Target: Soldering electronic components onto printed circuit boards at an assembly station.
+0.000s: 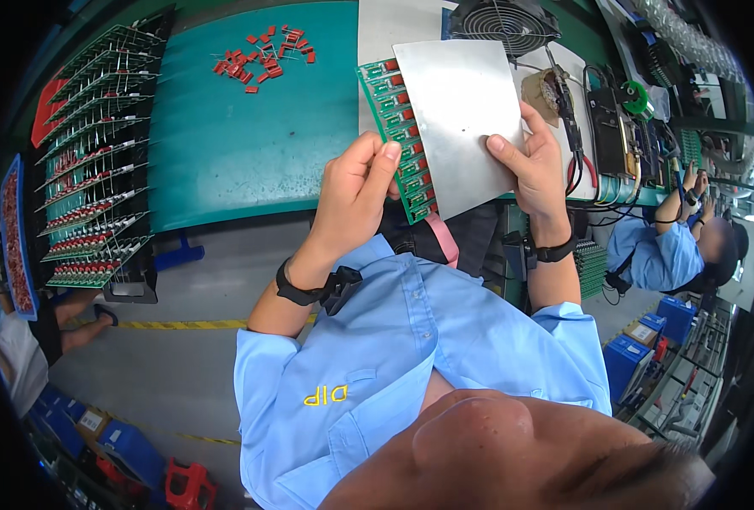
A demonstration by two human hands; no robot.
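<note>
A long green circuit board panel (417, 189) with a row of red components is held up over the bench's front edge. My left hand (361, 183) pinches its left edge between thumb and fingers. Against the board lies a flat silver metal sheet (457, 110), covering most of it and leaving a strip along the left side showing. My right hand (525, 161) grips the sheet's right edge, thumb on its face and fingers behind. Whether those fingers also touch the board is hidden. Loose red components (266, 59) with thin leads lie scattered on the teal mat (241, 144).
At left stands a rack of stacked circuit boards (96, 187), beside a blue tray (16, 238) of small red parts. A black fan (504, 25) sits behind the sheet. To the right are a soldering iron stand (547, 93), cables and a black box (612, 119). A co-worker (670, 246) sits further right.
</note>
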